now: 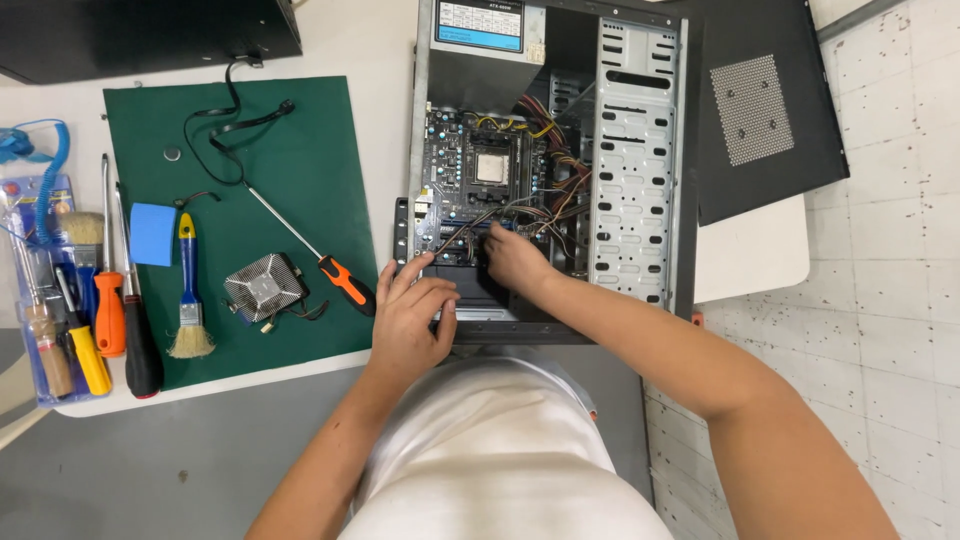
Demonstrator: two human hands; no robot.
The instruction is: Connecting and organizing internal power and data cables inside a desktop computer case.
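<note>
Head view: PC case [640, 150] lies open on worktop, side panel [770, 110] off, heatsink fan [263, 287] already out on green mat [300, 150]; motherboard [480, 180] and cables remain inside. Right hand [515, 258] reaches into cables, fingers curled, grip can't tell. Left hand [408, 320] rests on case edge, fingers loosely spread. Screwdriver [310, 245] and brush [188, 290] near; wires crowd access.

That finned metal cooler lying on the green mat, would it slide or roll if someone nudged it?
The finned cooler looks squat and flat-based, so it would probably slide, not roll. Its thin metal fins seem easy to bend, so a careful grip likely matters. The loose wire beside it might drag or snag on the green mat.
</note>
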